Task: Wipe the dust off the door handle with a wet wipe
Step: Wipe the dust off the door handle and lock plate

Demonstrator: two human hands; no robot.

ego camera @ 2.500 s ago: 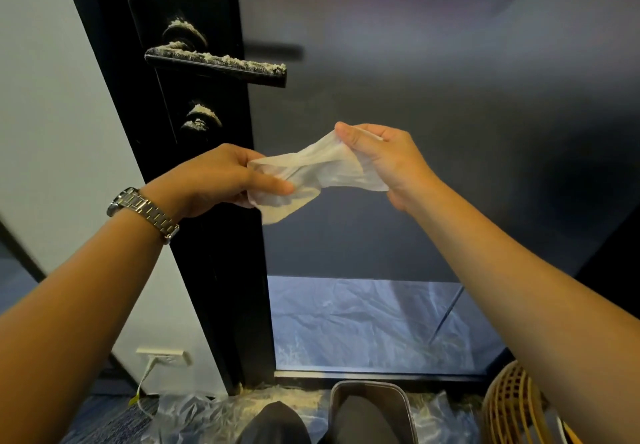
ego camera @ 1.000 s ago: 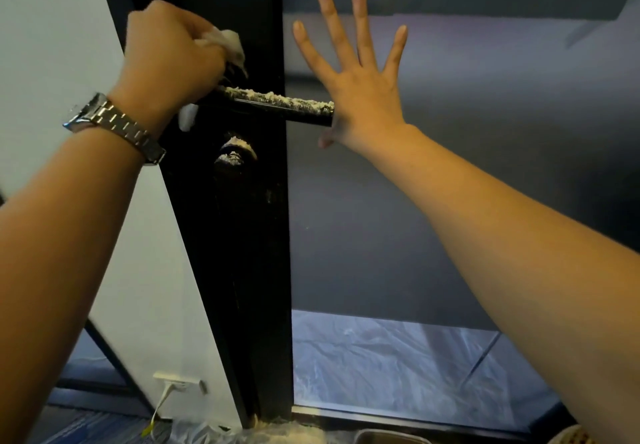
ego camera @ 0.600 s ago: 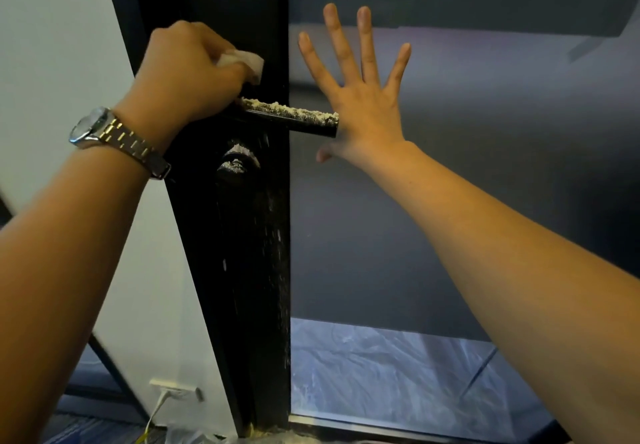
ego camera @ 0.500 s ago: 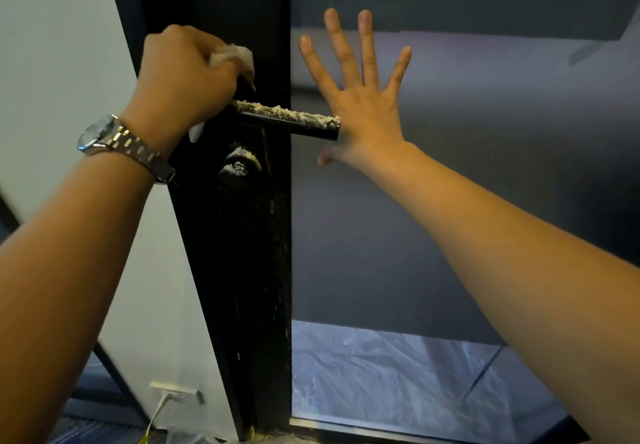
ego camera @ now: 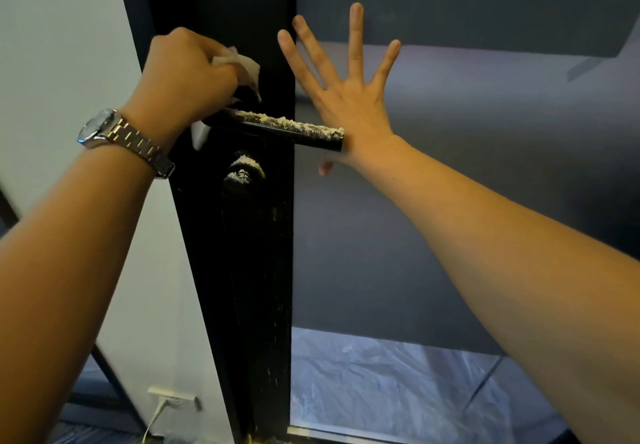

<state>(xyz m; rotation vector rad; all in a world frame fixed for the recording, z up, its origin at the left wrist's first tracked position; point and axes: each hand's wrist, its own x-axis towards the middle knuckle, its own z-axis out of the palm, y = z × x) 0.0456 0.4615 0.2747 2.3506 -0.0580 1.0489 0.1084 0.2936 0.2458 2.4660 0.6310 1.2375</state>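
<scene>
A black lever door handle [ego camera: 291,132] sticks out to the right from a black door frame [ego camera: 242,270], its top coated in pale dust. My left hand [ego camera: 183,76] grips a bunched white wet wipe [ego camera: 242,64] and presses it on the handle's base at the left end, hiding that part. My right hand [ego camera: 346,97] lies flat with fingers spread against the dark glass door panel [ego camera: 450,184], just behind the handle's free tip. A dusty round lock knob [ego camera: 242,173] sits below the handle.
A white wall [ego camera: 62,45] stands left of the frame, with a socket and plugged cable [ego camera: 169,402] low down. Crumpled plastic sheeting [ego camera: 381,384] shows through the glass at the bottom. Pale dust streaks run down the frame under the knob.
Earlier both hands stretched the wipe in front of the door. Since then my left hand took it to the handle's base and rubs there; my right hand stays flat on the glass.
</scene>
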